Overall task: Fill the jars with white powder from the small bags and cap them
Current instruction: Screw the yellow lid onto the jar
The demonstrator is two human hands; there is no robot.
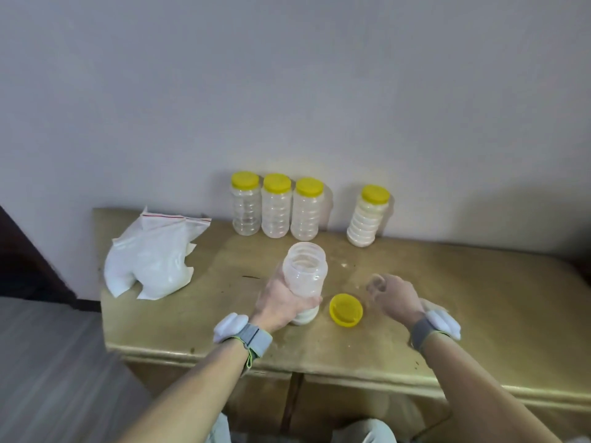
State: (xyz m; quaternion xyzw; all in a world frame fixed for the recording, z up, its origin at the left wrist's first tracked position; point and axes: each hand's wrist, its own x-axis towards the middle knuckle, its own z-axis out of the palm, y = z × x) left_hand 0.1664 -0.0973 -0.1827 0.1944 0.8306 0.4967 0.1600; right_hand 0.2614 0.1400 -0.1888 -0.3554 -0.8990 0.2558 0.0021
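Jar [306,276] in left hand [281,306], right hand [396,298] apart

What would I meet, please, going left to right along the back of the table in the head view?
Powder bag → empty capped jar → second empty jar → third empty jar → filled capped jar.

Yellow lids [277,182] top clear ribbed jars [275,215]; white powder fills bags [150,260] with red strips; tan table [447,282]; grey wristbands [252,338]
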